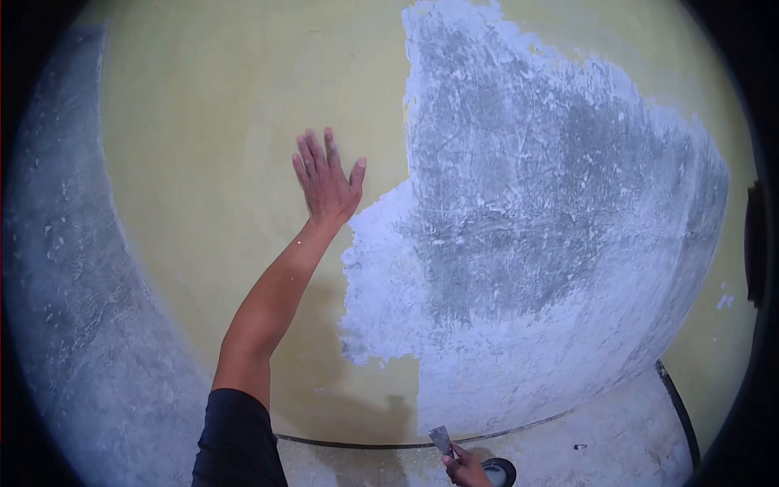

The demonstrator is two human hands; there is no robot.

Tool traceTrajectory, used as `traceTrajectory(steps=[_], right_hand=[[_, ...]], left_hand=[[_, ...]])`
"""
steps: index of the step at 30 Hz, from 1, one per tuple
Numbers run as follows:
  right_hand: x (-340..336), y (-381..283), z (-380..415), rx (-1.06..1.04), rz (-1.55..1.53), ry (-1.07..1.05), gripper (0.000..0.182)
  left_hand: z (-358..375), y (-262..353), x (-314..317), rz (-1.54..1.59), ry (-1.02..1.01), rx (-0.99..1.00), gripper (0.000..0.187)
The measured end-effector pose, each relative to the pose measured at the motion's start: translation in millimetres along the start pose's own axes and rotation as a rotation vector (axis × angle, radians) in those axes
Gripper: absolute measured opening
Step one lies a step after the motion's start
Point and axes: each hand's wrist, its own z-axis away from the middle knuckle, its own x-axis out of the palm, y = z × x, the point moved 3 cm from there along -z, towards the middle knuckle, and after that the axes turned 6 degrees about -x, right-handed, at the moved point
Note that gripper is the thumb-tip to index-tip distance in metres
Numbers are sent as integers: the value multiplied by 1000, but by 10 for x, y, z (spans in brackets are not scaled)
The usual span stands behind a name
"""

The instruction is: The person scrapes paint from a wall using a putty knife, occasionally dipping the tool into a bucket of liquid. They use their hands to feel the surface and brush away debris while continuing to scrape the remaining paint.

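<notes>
We've got our left grip splayed on the yellow painted wall. Right grip? Clamped on a flat grey metal scraper.

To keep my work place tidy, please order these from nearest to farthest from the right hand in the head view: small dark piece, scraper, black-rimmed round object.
1. Scraper: held in the right hand.
2. Black-rimmed round object: close on the hand's right side.
3. Small dark piece: on the floor, farther right.
</notes>
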Motion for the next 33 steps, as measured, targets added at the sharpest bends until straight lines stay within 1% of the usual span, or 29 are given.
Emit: traceTrajectory(steps=[1,2,3,4,5,6,7,8,9,10,11,13,14,15,16,17,19,20,21,22,23,24,26,29,33], right_hand=[[-41,-168,31,30,-46,-53,55],[-72,-243,68,62,-87,-104,55],[-86,-172,66,63,-79,-114,55],[-68,-95,15,-74,40,-106,57],[-28,-30,-18,-209,153,-99,59],[-3,59,-44,-209,157,-113,59],[9,137,-107,-191,258,-87,66],[14,176,-131,-169,358,-59,74],[-42,-81,-118,-164,358,-60,74],[-153,-347,-134,-125,298,-10,68],[-256,-625,-166,-81,240,41,62],[-394,-897,-383,-312,257,189,62],[-498,-1149,-465,-289,306,205,61],[-610,-1446,-568,-266,351,226,60],[-712,-1731,-668,-366,415,283,61],[-799,-2016,-758,-462,481,339,61],[-965,-2645,-917,-525,654,396,62],[-1044,-2896,-1028,-573,708,456,61],[-1137,-3148,-1141,-625,769,517,61],[-1229,-3408,-1247,-645,805,551,59],[-1295,-3639,-1343,-665,841,580,58],[-1347,-3807,-1471,-647,857,593,58],[-1381,-4068,-1682,-718,907,648,54],[-1322,-4318,-1891,-640,955,663,50],[-1287,-4416,-2106,-544,1038,655,49]], left_hand=[[50,-22,-69,-10,-7,-1,70],[182,68,-59,56,-359,403,69],[366,144,-78,126,-707,800,69],[545,168,-85,107,-693,1209,71],[569,89,-69,99,-699,1203,71],[501,7,-107,48,-640,1015,73],[393,-77,-132,-3,-572,831,75],[254,-198,-122,-72,-419,574,80],[69,-278,-166,-150,-309,358,84],[-92,-397,-154,-138,-179,209,84],[-200,-492,-146,-130,-191,205,84],[-367,-584,-243,-22,-101,324,75],[-352,-614,-260,-4,-108,316,75],[-325,-604,-247,-116,-149,430,71],[-297,-595,-222,-225,-187,546,68],[-290,-603,-228,-199,-191,547,68],[-271,-601,-237,-141,-188,618,60],[-251,-618,-250,-109,-188,619,60],[-234,-629,-259,-63,-224,661,59],[-239,-626,-264,-19,-254,702,59],[-251,-625,-275,8,-244,698,59],[-251,-634,-284,12,-246,686,58],[-237,-660,-296,39,-253,672,57],[-267,-685,-275,68,-244,663,56],[-251,-727,-268,123,-226,634,57]])
